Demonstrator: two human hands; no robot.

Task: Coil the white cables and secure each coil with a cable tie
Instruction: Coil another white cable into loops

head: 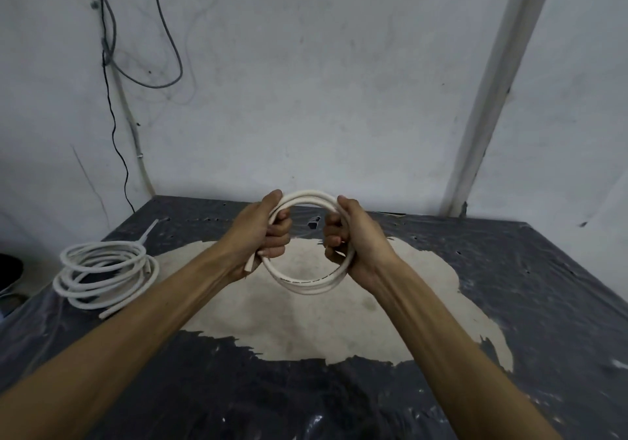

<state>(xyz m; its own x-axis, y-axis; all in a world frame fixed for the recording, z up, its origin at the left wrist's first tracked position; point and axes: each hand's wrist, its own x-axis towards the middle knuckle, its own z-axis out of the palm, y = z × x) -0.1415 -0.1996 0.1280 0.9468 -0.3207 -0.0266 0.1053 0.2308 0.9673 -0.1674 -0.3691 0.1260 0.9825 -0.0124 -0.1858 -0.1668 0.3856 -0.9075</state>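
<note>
My left fingers (277, 235) curl tight round one side of the coil (307, 283), my right fingers (334, 235) round the other, holding it upright above the desk (509, 303). A cut end pokes out under my left hand (258, 232). A second coil (102, 276) lies far left on the desk, a tie (147, 232) at its rim. The desk's dark covering is worn pale mid-desk; behind is a grey wall (306, 83) with loose wires (112, 32).

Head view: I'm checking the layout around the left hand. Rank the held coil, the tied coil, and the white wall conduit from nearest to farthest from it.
1. Held coil: gripped in the left hand.
2. Tied coil: on the table, off to the left.
3. Conduit: on the wall, far right.
</note>
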